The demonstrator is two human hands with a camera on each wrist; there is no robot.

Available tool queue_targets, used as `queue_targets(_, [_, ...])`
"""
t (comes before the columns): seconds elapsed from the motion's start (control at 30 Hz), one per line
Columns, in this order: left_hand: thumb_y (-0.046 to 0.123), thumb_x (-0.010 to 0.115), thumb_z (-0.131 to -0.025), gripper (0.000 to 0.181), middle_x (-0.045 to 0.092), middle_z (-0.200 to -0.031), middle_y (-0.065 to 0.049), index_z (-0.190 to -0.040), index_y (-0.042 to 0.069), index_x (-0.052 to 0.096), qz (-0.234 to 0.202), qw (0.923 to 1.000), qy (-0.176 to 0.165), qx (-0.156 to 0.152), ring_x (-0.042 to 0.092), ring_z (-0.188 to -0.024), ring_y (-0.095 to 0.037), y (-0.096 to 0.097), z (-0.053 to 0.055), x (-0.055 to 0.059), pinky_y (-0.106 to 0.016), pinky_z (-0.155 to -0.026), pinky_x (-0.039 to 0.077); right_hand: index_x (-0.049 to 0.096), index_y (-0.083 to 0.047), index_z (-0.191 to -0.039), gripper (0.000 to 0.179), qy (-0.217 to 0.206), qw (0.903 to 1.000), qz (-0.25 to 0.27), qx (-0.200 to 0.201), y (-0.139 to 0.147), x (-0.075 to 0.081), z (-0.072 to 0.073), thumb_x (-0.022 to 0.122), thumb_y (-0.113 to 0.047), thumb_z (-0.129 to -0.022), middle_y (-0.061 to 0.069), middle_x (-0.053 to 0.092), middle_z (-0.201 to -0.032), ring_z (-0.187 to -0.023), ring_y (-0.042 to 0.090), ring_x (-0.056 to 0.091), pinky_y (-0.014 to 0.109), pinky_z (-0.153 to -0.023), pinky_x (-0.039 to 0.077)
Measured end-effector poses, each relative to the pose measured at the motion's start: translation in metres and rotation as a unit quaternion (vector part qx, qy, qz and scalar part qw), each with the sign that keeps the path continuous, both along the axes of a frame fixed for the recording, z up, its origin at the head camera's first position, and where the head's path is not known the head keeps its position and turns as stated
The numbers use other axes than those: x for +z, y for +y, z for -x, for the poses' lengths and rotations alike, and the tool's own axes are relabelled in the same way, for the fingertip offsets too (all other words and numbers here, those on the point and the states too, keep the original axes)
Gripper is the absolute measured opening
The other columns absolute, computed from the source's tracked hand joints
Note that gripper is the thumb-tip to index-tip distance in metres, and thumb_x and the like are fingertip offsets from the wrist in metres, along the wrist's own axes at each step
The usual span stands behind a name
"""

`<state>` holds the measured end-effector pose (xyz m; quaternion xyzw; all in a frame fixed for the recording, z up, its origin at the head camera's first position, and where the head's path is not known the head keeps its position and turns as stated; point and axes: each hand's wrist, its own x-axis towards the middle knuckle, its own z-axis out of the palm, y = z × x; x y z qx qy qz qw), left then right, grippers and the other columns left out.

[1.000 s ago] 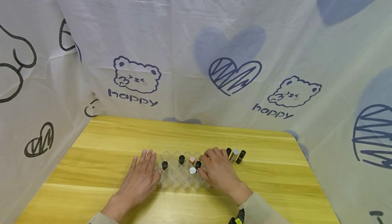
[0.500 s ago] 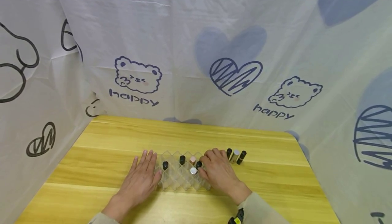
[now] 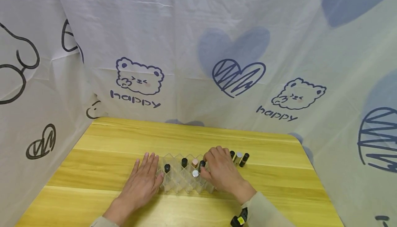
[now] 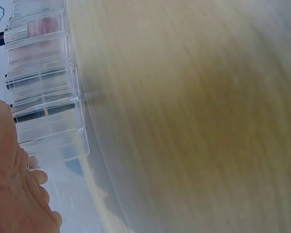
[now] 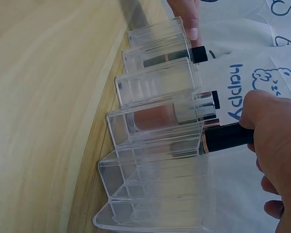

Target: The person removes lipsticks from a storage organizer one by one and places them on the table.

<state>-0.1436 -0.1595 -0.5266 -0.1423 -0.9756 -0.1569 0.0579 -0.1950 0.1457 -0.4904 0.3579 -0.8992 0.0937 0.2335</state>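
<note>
A clear acrylic lipstick organizer (image 3: pixel 176 178) with diamond-shaped compartments stands on the table. My left hand (image 3: pixel 141 182) lies at its left end, fingers straight, the thumb against its side. At the right end, my right hand (image 3: pixel 223 170) pinches the black cap of a lipstick (image 5: pixel 228 137) between thumb and fingers. That lipstick's lower part is still inside a compartment, its cap standing above the top. Other tubes sit upright in the organizer: two black-capped lipsticks (image 3: pixel 184 162) (image 3: pixel 167 168), a pinkish-capped one (image 3: pixel 195 163) and a silver-capped one (image 3: pixel 195 173).
Right of the organizer, behind my right hand, a black tube (image 3: pixel 232 154), a gold tube with a silvery top (image 3: pixel 237 158) and another black tube (image 3: pixel 244 159) are on the wooden table (image 3: pixel 273 185). A printed white cloth (image 3: pixel 186 47) hangs around the back and sides.
My right hand has shifted slightly up and back, and the black lipstick's cap now stands higher in its fingers. The left hand has stayed in place.
</note>
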Motion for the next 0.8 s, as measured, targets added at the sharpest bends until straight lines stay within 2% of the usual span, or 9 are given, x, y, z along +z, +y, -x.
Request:
queue_targets(0.3, [0.046, 0.038, -0.114, 0.07, 0.029, -0.17, -0.024, -0.162, -0.004, 0.032, -0.001, 1.0, 0.001, 0.0, 0.022, -0.161, -0.042, 0.0002, -0.0006, 0.0014, -0.064, -0.131, 0.015, 0.063, -0.015, -0.098, 0.014, 0.0, 0.9997, -0.022, -0.006, -0.0011, 0.0017, -0.0003, 0.07, -0.026, -0.095, -0.002, 0.057, -0.092, -0.081, 0.018, 0.044, 0.034, -0.077, 0.036])
queue_targets(0.8, [0.044, 0.041, -0.114, 0.069, 0.03, -0.17, -0.024, -0.162, -0.005, 0.032, -0.012, 0.9999, -0.004, 0.0, 0.021, -0.161, -0.041, 0.0007, -0.0018, 0.0038, -0.064, -0.13, 0.015, 0.064, -0.015, -0.097, 0.015, 0.01, 0.9997, -0.021, -0.004, -0.0016, 0.0066, -0.0012, 0.07, -0.027, -0.094, -0.002, 0.057, -0.091, -0.08, 0.018, 0.044, 0.033, -0.075, 0.035])
